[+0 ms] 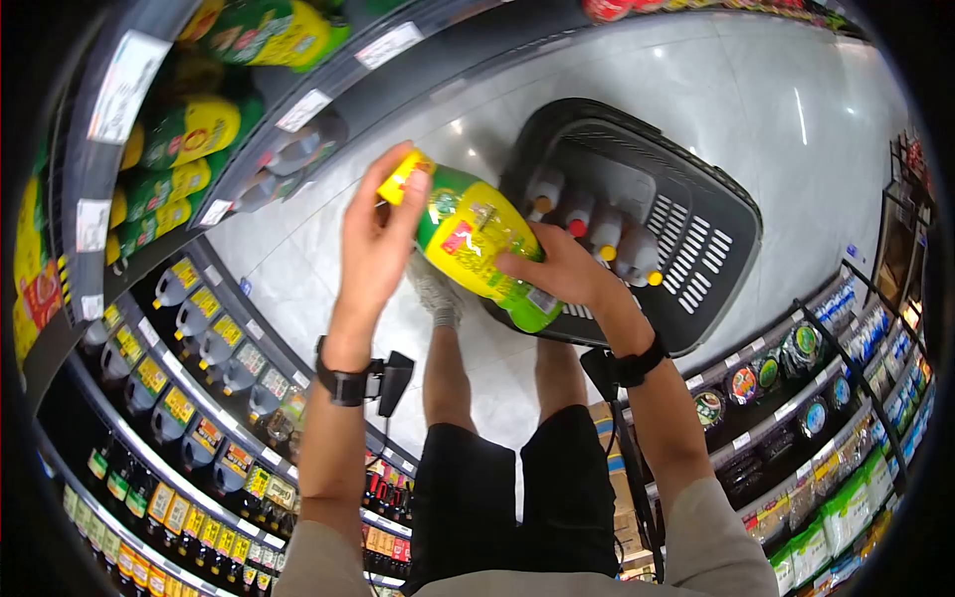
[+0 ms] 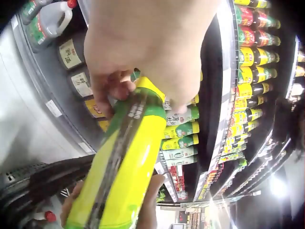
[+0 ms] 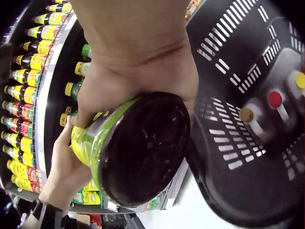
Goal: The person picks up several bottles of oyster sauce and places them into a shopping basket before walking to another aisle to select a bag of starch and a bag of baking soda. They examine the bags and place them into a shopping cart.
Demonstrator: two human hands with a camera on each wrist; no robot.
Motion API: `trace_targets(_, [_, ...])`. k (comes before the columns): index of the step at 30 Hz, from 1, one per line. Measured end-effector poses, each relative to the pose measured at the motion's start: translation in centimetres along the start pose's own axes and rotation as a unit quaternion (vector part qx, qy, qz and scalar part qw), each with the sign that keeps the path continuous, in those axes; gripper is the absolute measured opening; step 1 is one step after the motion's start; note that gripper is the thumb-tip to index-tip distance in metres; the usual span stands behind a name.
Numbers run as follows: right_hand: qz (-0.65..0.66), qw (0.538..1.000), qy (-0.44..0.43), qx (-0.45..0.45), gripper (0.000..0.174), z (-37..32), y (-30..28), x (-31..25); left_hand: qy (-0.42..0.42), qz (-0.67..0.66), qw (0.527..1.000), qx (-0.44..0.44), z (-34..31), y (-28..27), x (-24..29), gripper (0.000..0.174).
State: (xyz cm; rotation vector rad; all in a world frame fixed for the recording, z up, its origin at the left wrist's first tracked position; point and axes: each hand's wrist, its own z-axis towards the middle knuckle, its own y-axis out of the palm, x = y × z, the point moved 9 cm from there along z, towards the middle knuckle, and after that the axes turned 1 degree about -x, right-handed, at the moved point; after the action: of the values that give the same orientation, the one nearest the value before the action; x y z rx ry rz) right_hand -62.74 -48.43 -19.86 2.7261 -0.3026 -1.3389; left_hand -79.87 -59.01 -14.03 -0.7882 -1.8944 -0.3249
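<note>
Both hands hold a large bottle [image 1: 476,239] with a yellow cap and a green-and-yellow label, tilted in front of the body. My left hand [image 1: 376,229] grips the cap end, its fingers curled about the yellow cap [image 2: 151,87]. Lower down, my right hand [image 1: 569,267] clasps the body near the base, thumb lying across the label. In the right wrist view the dark round base [image 3: 147,148] faces the camera.
A black shopping basket [image 1: 718,244] stands on the floor to the right, holding several capped bottles [image 1: 580,211]. Shelves of bottles and jugs [image 1: 204,438] line the left side. Packaged goods [image 1: 741,383] fill shelves on the right.
</note>
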Motion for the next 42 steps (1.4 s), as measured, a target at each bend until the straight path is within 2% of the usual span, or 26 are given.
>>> trace_targets(3, [0.087, 0.993, 0.074, -0.032, 0.058, 0.2, 3.4, 3.6, 0.021, -0.064, 0.997, -0.035, -1.4, -2.0, -2.8, 0.06])
trace_targets(4, [0.141, 0.987, 0.076, -0.028, 0.06, -0.1, 4.6, 3.8, 0.004, -0.115, 0.991, -0.062, -2.0, -2.2, -3.8, 0.063])
trace_targets(5, [0.243, 0.965, 0.083, -0.062, 0.06, -0.5, 6.6, 4.3, 0.015, -0.186, 0.979, -0.079, -2.7, -2.0, -4.5, 0.065])
trace_targets(7, [0.435, 0.887, 0.096, -0.122, 0.062, -1.5, 10.2, 5.1, -0.05, -0.311, 0.944, -0.101, -4.4, -1.7, -7.7, 0.068])
trace_targets(8, [0.495, 0.85, 0.115, -0.137, 0.064, -2.3, 12.0, 5.4, -0.038, -0.357, 0.923, -0.14, -5.1, -1.2, -8.1, 0.076])
trace_targets(9, [0.55, 0.81, 0.132, -0.15, 0.065, -2.7, 13.9, 5.4, -0.04, -0.445, 0.878, -0.174, -5.9, -0.5, -6.5, 0.085])
trace_targets(10, [0.583, 0.779, 0.132, -0.188, 0.064, -2.5, 15.6, 6.0, -0.046, -0.45, 0.876, -0.167, -6.2, -0.9, -6.2, 0.084])
trace_targets(11, [0.461, 0.865, 0.161, -0.11, 0.08, -1.8, 16.2, 6.6, -0.053, -0.452, 0.876, -0.158, -6.6, -1.5, -6.2, 0.084])
trace_targets(12, [0.44, 0.876, 0.138, -0.141, 0.077, -1.1, 16.8, 5.7, -0.078, -0.436, 0.889, -0.118, -6.9, -2.5, -7.2, 0.077])
trace_targets(14, [0.353, 0.922, 0.08, -0.137, 0.07, 0.6, 17.4, 4.1, -0.08, -0.417, 0.902, -0.075, -7.2, -5.3, -8.4, 0.071])
trace_targets(15, [0.283, 0.953, 0.042, -0.095, 0.066, 1.6, 16.8, 2.6, -0.079, -0.406, 0.909, -0.054, -7.1, -6.6, -7.9, 0.068])
trace_targets(16, [0.211, 0.976, 0.002, -0.052, 0.062, 2.4, 16.0, 1.2, -0.059, -0.417, 0.907, 0.002, -7.2, -8.6, -6.7, 0.048])
trace_targets(19, [0.237, 0.969, 0.018, -0.074, 0.057, 4.1, 17.4, -0.8, 0.0, -0.233, 0.969, 0.083, -7.8, -12.6, -5.1, 0.043])
trace_targets(20, [0.212, 0.974, 0.018, -0.079, 0.06, 4.7, 18.0, -0.8, -0.018, -0.268, 0.959, 0.094, -7.9, -13.4, -5.1, 0.047])
trace_targets(23, [0.188, 0.98, 0.028, -0.067, 0.066, 5.8, 19.7, -1.4, -0.009, -0.18, 0.979, 0.095, -7.7, -15.3, -1.9, 0.039])
trace_targets(26, [0.099, 0.994, 0.045, -0.024, 0.07, 6.1, 19.8, -4.0, -0.012, -0.067, 0.99, 0.121, -7.3, -17.3, -1.0, 0.037])
trace_targets(29, [0.093, 0.995, 0.035, 0.029, 0.071, 7.4, 20.0, -5.2, 0.019, 0.084, 0.983, 0.165, -7.4, -18.7, 1.1, 0.041])
trace_targets(30, [0.098, 0.993, 0.006, 0.06, 0.065, 8.1, 19.6, -5.9, 0.028, 0.09, 0.98, 0.174, -7.3, -19.1, 1.3, 0.047])
trace_targets(33, [0.099, 0.987, -0.062, 0.113, 0.058, 11.2, 18.1, -6.7, 0.047, 0.134, 0.969, 0.202, -6.7, -20.0, 2.3, 0.048])
trace_targets(35, [0.1, 0.977, -0.114, 0.15, 0.05, 13.3, 17.0, -7.5, 0.136, 0.248, 0.934, 0.217, -6.0, -20.0, 4.4, 0.051])
trace_targets(36, [0.082, 0.972, -0.132, 0.174, 0.049, 14.1, 16.3, -8.0, 0.18, 0.301, 0.91, 0.222, -5.7, -19.6, 5.4, 0.053])
trace_targets(37, [0.062, 0.967, -0.15, 0.197, 0.048, 14.6, 15.6, -9.5, 0.203, 0.293, 0.906, 0.227, -5.2, -19.4, 6.2, 0.056])
trace_targets(38, [-0.067, 0.961, -0.121, 0.239, 0.04, 14.5, 14.2, -10.6, 0.225, 0.284, 0.902, 0.233, -4.8, -19.1, 7.1, 0.059])
trace_targets(39, [-0.102, 0.94, -0.172, 0.276, 0.038, 14.7, 13.2, -12.6, 0.247, 0.276, 0.898, 0.238, -4.4, -19.0, 8.0, 0.062])
trace_targets(41, [-0.17, 0.883, -0.269, 0.344, 0.036, 14.9, 12.0, -15.9, 0.232, 0.272, 0.901, 0.245, -3.5, -19.3, 8.1, 0.07])
trace_targets(42, [-0.218, 0.864, -0.279, 0.358, 0.034, 15.1, 11.8, -17.4, 0.232, 0.269, 0.9, 0.252, -3.1, -19.6, 8.3, 0.071])
